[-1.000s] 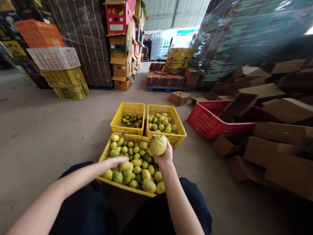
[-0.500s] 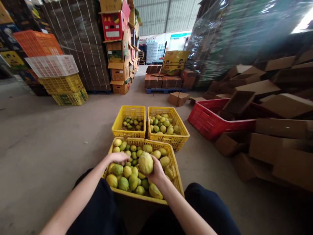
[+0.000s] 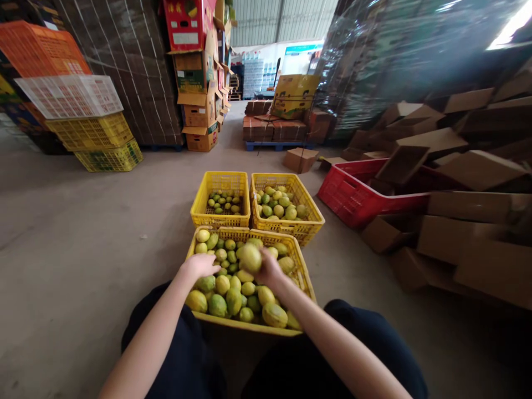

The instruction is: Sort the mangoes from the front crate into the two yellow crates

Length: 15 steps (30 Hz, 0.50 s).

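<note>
My right hand is closed around a large yellow-green lemon-like fruit, slightly blurred, above the near yellow crate. Over the left part of that crate, my left hand hovers with fingers stretched toward the smaller green fruits; I see nothing held in it. Beneath both hands lie many yellow and green fruits of mixed size, larger ones toward the near side. My wrists hide some of the fruit.
Behind the near crate stand a left yellow crate with small fruits and a right yellow crate with larger ones. A red crate and heaped cardboard boxes lie at right. Stacked crates stand at left.
My right hand has moved slightly up and away with the large fruit, which has turned in its grasp. My left hand stays over the crate's left side. The view has tilted slightly.
</note>
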Tool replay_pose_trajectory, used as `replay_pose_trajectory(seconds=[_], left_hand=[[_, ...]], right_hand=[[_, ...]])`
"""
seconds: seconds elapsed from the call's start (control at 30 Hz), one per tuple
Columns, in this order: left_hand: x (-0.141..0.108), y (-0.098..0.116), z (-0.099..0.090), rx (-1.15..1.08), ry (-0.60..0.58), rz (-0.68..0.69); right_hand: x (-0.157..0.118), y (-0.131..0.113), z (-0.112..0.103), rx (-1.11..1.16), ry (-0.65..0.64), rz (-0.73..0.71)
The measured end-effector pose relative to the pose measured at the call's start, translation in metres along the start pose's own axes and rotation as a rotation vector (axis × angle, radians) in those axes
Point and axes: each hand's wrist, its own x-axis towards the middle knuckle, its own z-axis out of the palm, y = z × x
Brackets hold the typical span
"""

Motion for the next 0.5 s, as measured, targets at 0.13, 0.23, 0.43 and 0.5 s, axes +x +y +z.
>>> replay_pose_trajectory(seconds=[0.13,0.23,0.43,0.5], left_hand=[[-0.013,-0.008,-0.001,-0.019,0.030,0.009],[-0.018,-0.020,0.003,-0.019,0.030,-0.016],[-0.021,-0.042,0.016,-0.056,0.038,-0.052],[-0.023,-0.044,0.019,-0.063,0.020,-0.056]], right_hand=[[0.023,-0.077,0.005,0.065,0.256,-0.156],[0.012,-0.069,0.002,0.000,0.204,0.021],[-0.018,-0.022,0.017,-0.099,0.034,0.281],[-0.019,-0.026,0.019,-0.070,0.023,0.230]])
